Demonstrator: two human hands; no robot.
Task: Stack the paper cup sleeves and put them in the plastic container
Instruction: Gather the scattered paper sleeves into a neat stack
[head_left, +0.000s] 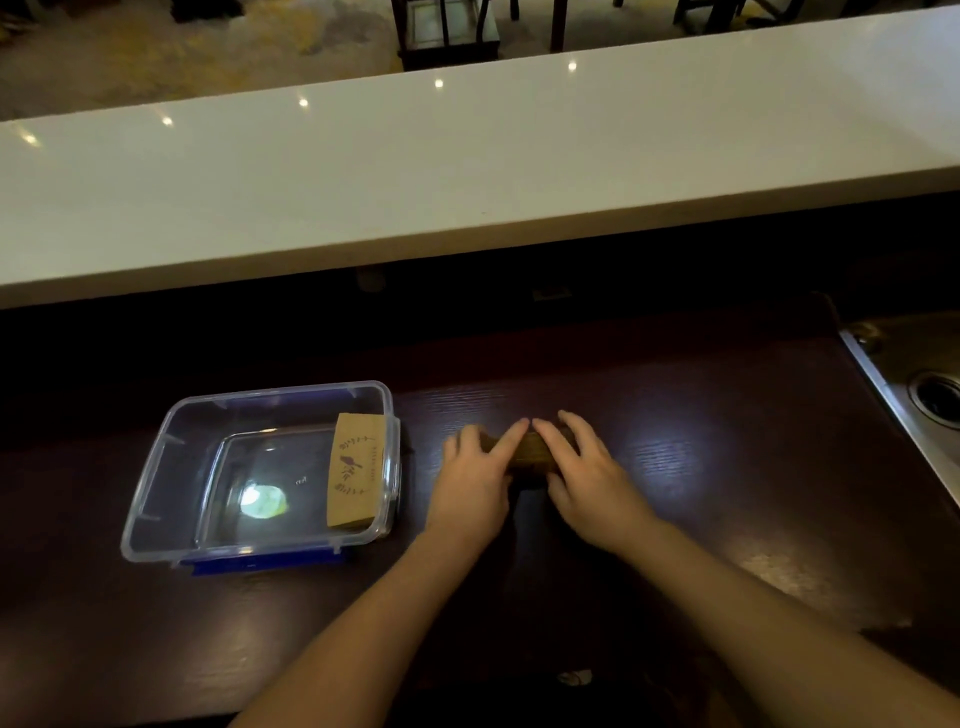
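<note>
My left hand and right hand lie flat over a small pile of brown sleeves on the dark bench, just right of the plastic container. The fingers of both hands are spread and angled inward, the tips almost meeting at the far edge of the pile, palms pressing down rather than pinching. How many sleeves are under there I cannot tell; only a strip of brown shows between my hands.

This looks like the squaring-up step. To do it well I should hold the pile flat under light pressure, push the ends in from both sides until the edges line up, then slide my thumbs under the near edge and lift the lot as one pack so nothing fans out.

The pile's long axis runs left to right, roughly along the bench edge. One printed sleeve already leans against the container's right wall, its long axis running near to far, printed face showing. So my pile probably needs a quarter turn on the way over to sit alongside it.
</note>
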